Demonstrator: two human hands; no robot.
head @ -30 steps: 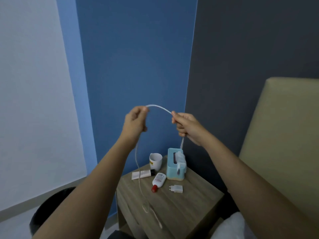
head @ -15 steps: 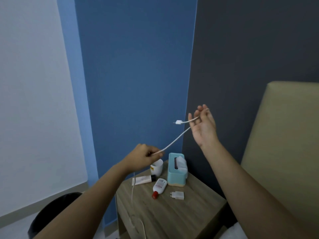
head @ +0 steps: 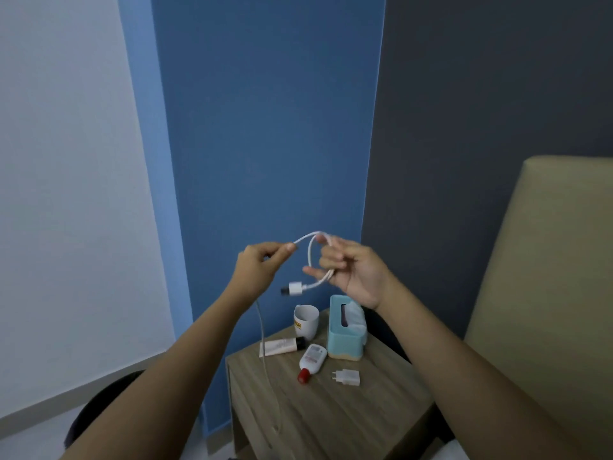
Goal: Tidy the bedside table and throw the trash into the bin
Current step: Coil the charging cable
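Note:
Both hands hold a white charging cable (head: 310, 257) in the air above the wooden bedside table (head: 338, 413). My left hand (head: 262, 265) pinches the cable between thumb and fingers; the rest of the cable hangs down from it past the table's front left. My right hand (head: 351, 270) grips a loop of the cable, and the plug end (head: 293, 289) sticks out to the left below it. On the table lie a white charger plug (head: 346, 377), a white bottle with a red cap (head: 311, 361) and a pale tube (head: 282, 346).
A white mug (head: 306, 321) and a teal tissue box (head: 345, 328) stand at the table's back. A dark round bin (head: 99, 406) sits on the floor at the lower left. A beige headboard (head: 544, 293) rises to the right. Blue and dark grey walls meet behind the table.
My hands came together from a wide stretch. The right hand dropped and curled a loop of cable into its grip; the left hand rose to the same height.

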